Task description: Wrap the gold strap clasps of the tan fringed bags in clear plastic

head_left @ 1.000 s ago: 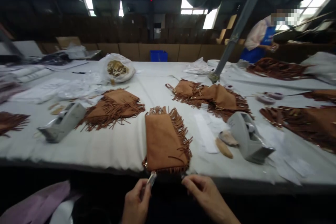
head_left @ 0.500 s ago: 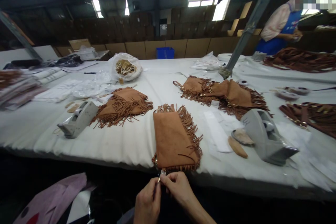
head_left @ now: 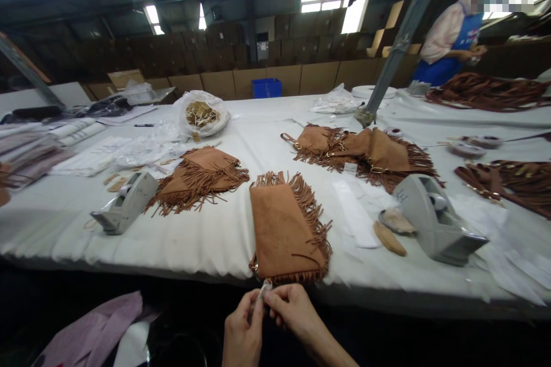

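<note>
A brown fringed suede pouch (head_left: 286, 229) lies at the table's front edge, fringe along its far and right sides. Just below its near left corner, my left hand (head_left: 244, 327) and my right hand (head_left: 297, 309) meet with fingers pinched. Between them is a small whitish, see-through strip (head_left: 266, 286), perhaps plastic film or tape, next to the pouch's zip end. What it wraps, if anything, is hidden by my fingers. More fringed pouches lie farther back, some at the left (head_left: 202, 175) and others at the right (head_left: 365, 152).
Grey tape dispensers stand at left (head_left: 129, 203) and right (head_left: 434, 221). A clear bag of tags (head_left: 202, 116) sits behind. A metal post (head_left: 400, 40) rises from the table. Brown straps (head_left: 486, 92) lie at far right, near a person in a blue apron (head_left: 451, 40).
The whitish strip between my fingers now stands up more and shows longer, while my hands stay close together. The view has shifted slightly; the pouch lies where it was.
</note>
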`<control>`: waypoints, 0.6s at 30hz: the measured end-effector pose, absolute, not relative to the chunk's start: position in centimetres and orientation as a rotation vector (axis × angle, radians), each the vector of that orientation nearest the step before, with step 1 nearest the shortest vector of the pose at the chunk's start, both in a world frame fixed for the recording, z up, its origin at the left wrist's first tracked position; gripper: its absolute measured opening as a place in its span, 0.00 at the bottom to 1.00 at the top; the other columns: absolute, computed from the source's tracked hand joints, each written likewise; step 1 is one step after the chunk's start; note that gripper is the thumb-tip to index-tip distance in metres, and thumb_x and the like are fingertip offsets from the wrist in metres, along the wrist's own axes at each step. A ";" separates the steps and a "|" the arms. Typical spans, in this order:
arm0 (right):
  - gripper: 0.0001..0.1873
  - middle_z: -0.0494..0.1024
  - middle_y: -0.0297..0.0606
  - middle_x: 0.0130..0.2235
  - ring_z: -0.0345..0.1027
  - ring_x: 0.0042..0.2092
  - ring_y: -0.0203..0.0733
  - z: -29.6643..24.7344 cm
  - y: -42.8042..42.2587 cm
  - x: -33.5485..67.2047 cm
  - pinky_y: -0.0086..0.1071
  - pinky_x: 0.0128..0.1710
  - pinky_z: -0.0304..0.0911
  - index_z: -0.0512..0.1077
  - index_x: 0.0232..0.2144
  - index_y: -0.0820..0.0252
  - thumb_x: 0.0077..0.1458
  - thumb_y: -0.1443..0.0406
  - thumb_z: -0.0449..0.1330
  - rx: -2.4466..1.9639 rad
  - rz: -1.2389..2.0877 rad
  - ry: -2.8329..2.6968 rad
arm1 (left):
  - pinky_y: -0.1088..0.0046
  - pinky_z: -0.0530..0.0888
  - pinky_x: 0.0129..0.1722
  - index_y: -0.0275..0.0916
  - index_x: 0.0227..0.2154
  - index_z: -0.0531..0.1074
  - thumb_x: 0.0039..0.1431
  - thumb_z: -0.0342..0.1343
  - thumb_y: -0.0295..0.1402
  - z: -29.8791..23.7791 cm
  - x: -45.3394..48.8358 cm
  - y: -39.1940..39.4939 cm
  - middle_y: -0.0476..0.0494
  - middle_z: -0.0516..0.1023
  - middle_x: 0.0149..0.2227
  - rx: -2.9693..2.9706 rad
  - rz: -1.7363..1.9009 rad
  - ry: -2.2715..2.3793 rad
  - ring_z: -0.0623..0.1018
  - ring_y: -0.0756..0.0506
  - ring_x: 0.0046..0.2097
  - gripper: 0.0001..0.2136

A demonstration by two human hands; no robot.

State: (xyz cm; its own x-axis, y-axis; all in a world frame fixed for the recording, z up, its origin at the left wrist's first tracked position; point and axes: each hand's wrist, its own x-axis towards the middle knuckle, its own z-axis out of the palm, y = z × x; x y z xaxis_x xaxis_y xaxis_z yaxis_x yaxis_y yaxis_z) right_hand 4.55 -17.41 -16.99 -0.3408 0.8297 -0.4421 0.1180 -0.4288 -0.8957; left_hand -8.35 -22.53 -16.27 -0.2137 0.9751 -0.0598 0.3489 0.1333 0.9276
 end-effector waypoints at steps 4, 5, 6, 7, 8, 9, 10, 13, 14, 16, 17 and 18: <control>0.23 0.71 0.33 0.20 0.57 0.18 0.28 -16.6 -18.1 4.6 0.23 0.16 0.50 0.75 0.25 0.67 0.44 0.49 0.62 -1.353 1.821 -1.127 | 0.76 0.73 0.23 0.36 0.35 0.77 0.51 0.55 0.52 -15.7 -7.6 -22.5 0.41 0.81 0.28 1.083 1.199 1.649 0.79 0.43 0.29 0.22; 0.23 0.71 0.33 0.20 0.58 0.18 0.28 -16.5 -18.3 4.6 0.22 0.16 0.50 0.74 0.25 0.67 0.44 0.50 0.62 -1.365 1.803 -1.107 | 0.77 0.72 0.21 0.36 0.35 0.78 0.50 0.56 0.53 -15.6 -7.5 -22.5 0.43 0.80 0.25 1.047 1.201 1.627 0.78 0.45 0.26 0.23; 0.22 0.72 0.34 0.20 0.58 0.18 0.28 -16.4 -18.4 4.5 0.22 0.16 0.49 0.73 0.25 0.67 0.44 0.50 0.62 -1.376 1.783 -1.087 | 0.78 0.70 0.19 0.36 0.35 0.78 0.49 0.57 0.53 -15.6 -7.4 -22.4 0.44 0.79 0.23 1.014 1.195 1.602 0.76 0.46 0.23 0.24; 0.21 0.72 0.33 0.19 0.58 0.18 0.28 -16.3 -18.5 4.4 0.22 0.16 0.49 0.72 0.26 0.66 0.43 0.51 0.62 -1.385 1.759 -1.063 | 0.79 0.68 0.17 0.35 0.36 0.78 0.48 0.58 0.53 -15.7 -7.4 -22.3 0.46 0.77 0.21 0.981 1.185 1.579 0.74 0.48 0.21 0.24; 0.20 0.72 0.32 0.19 0.58 0.17 0.29 -16.2 -18.6 4.3 0.22 0.15 0.49 0.71 0.28 0.65 0.43 0.52 0.63 -1.393 1.733 -1.034 | 0.80 0.65 0.15 0.35 0.36 0.77 0.47 0.58 0.53 -15.8 -7.4 -22.2 0.47 0.76 0.20 0.946 1.176 1.559 0.71 0.50 0.18 0.24; 0.20 0.72 0.31 0.18 0.58 0.17 0.29 -16.0 -18.6 4.2 0.22 0.15 0.48 0.68 0.31 0.63 0.42 0.53 0.64 -1.400 1.702 -1.003 | 0.80 0.63 0.14 0.35 0.36 0.77 0.46 0.59 0.53 -15.9 -7.5 -22.1 0.49 0.75 0.19 0.912 1.170 1.539 0.68 0.52 0.16 0.25; 0.21 0.72 0.29 0.17 0.58 0.16 0.29 -15.9 -18.6 4.2 0.22 0.15 0.48 0.66 0.33 0.62 0.41 0.55 0.65 -1.404 1.674 -0.977 | 0.81 0.61 0.13 0.34 0.36 0.77 0.46 0.60 0.53 -16.0 -7.5 -22.0 0.50 0.73 0.19 0.884 1.165 1.519 0.65 0.54 0.15 0.25; 0.25 0.71 0.25 0.16 0.57 0.15 0.30 -15.6 -18.6 4.4 0.21 0.15 0.48 0.59 0.37 0.58 0.40 0.56 0.65 -1.391 1.623 -0.960 | 0.83 0.56 0.12 0.33 0.36 0.75 0.46 0.61 0.52 -16.2 -7.8 -21.8 0.51 0.72 0.19 0.823 1.151 1.441 0.60 0.58 0.14 0.25; 0.25 0.70 0.24 0.16 0.56 0.15 0.29 -15.6 -18.6 4.4 0.21 0.15 0.48 0.59 0.36 0.57 0.40 0.56 0.65 -1.380 1.617 -0.975 | 0.84 0.56 0.12 0.33 0.36 0.75 0.47 0.61 0.51 -16.2 -7.9 -21.7 0.51 0.72 0.20 0.812 1.145 1.408 0.60 0.59 0.14 0.24; 0.24 0.70 0.24 0.16 0.56 0.15 0.29 -15.6 -18.4 4.6 0.21 0.15 0.48 0.58 0.35 0.57 0.41 0.55 0.65 -1.350 1.604 -1.015 | 0.85 0.53 0.12 0.32 0.35 0.74 0.48 0.61 0.50 -16.2 -8.1 -21.3 0.51 0.71 0.20 0.786 1.116 1.335 0.60 0.60 0.13 0.23; 0.23 0.70 0.24 0.16 0.55 0.15 0.28 -15.7 -18.3 4.6 0.21 0.15 0.48 0.59 0.35 0.57 0.41 0.54 0.65 -1.330 1.604 -1.041 | 0.86 0.52 0.11 0.33 0.34 0.74 0.48 0.61 0.50 -16.1 -8.3 -21.1 0.52 0.71 0.19 0.762 1.097 1.300 0.59 0.60 0.13 0.22; 0.23 0.70 0.24 0.16 0.55 0.15 0.28 -15.8 -18.1 4.7 0.21 0.15 0.48 0.59 0.34 0.57 0.42 0.54 0.65 -1.308 1.608 -1.069 | 0.86 0.51 0.11 0.33 0.33 0.74 0.47 0.61 0.50 -16.0 -8.4 -20.8 0.53 0.70 0.18 0.728 1.080 1.265 0.58 0.61 0.12 0.22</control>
State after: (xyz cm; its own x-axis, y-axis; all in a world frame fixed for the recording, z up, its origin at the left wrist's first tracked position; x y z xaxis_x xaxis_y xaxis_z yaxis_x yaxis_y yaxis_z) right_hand 4.68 -18.15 -15.81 -0.1585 0.9335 -0.3217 -0.0644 -0.3349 -0.9401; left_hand -8.37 -20.84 -16.01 -0.0428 0.9241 -0.3798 -0.2298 0.3608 0.9039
